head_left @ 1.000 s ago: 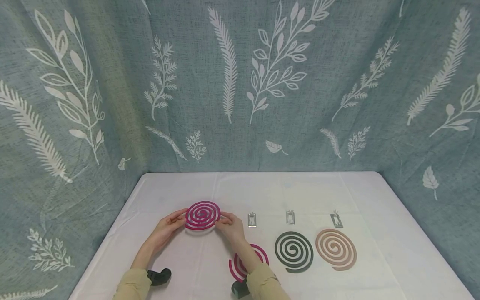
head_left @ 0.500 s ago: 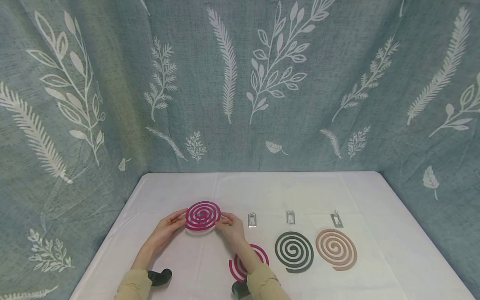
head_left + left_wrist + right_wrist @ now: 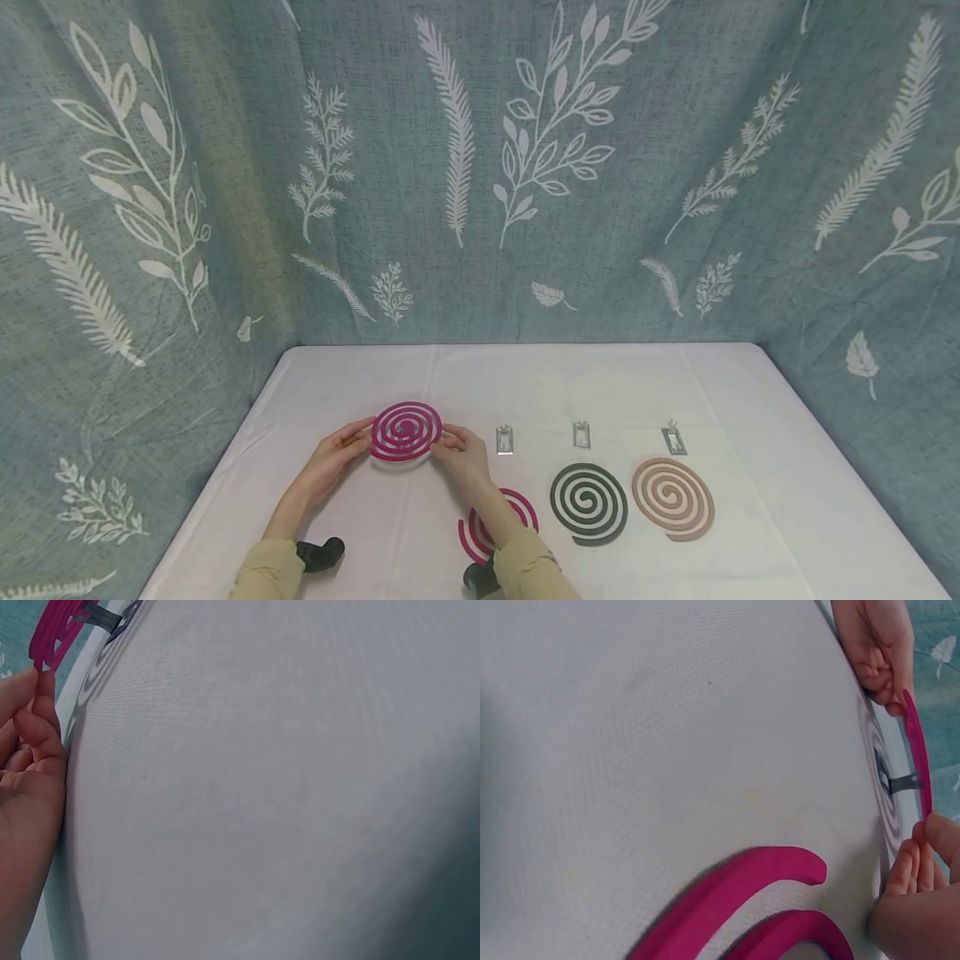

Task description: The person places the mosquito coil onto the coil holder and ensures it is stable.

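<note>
Between my two hands is a magenta mosquito coil (image 3: 407, 431), raised slightly above the white cloth and tilted. My left hand (image 3: 332, 463) pinches its left edge between thumb and fingers. On the opposite edge, my right hand (image 3: 462, 457) pinches it the same way. Both wrist views reveal a small metal coil stand (image 3: 904, 782) under the coil, its upright reaching the coil's underside and its base at the cloth. Whether the upright's tip goes through the coil's centre is hard to tell. A second magenta coil (image 3: 739, 883) lies flat beneath my right forearm, partly hidden.
Right of my hands lie a dark green coil (image 3: 588, 504) and a tan coil (image 3: 672, 499), flat on the table (image 3: 780, 517). Behind them are three flat metal stands, one (image 3: 498, 441) nearest my right hand. A leaf-patterned curtain (image 3: 480, 317) rises behind the table.
</note>
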Motion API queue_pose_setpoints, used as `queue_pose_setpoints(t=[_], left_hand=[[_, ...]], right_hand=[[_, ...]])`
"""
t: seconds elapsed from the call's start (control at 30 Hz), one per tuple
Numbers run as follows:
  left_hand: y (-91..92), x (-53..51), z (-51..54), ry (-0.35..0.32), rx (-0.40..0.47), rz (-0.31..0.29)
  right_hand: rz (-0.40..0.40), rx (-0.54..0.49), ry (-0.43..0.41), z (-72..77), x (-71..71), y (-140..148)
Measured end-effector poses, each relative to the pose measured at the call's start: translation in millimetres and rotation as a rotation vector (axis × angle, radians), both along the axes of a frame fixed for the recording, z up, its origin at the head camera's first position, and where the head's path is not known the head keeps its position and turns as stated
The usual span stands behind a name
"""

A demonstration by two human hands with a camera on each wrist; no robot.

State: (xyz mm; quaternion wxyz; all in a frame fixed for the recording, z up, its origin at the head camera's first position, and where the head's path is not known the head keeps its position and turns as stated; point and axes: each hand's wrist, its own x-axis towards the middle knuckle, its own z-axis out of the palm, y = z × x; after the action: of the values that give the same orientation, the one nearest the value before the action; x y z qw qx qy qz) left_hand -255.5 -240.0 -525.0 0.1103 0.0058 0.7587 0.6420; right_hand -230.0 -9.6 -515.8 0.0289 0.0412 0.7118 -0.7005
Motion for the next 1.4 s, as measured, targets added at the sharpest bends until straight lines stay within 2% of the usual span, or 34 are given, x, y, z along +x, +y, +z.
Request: queue_pose_setpoints(t=[0.43,0.87,1.07,1.4], left_hand=[[0.6,1.5,0.5,0.017,0.019,-0.004],[0.1,1.6,-2.0,0.005,-0.007,0.022],[1.5,3.2,1.0,0.011,-0.006,0.015],[1.3,3.8,1.9,0.015,0.003,-0.005]], right_hand=[[-0.012,0.022,-0.017,-4.3,-2.2,-0.5],[-0.048,0.03,0.009,-6.3,-1.2,-3.7],[-0.051,0.039,-0.018,-6.7,-3.0,-4.0],[-0.044,0.036,-0.008,-7.7,-2.7,-4.0]])
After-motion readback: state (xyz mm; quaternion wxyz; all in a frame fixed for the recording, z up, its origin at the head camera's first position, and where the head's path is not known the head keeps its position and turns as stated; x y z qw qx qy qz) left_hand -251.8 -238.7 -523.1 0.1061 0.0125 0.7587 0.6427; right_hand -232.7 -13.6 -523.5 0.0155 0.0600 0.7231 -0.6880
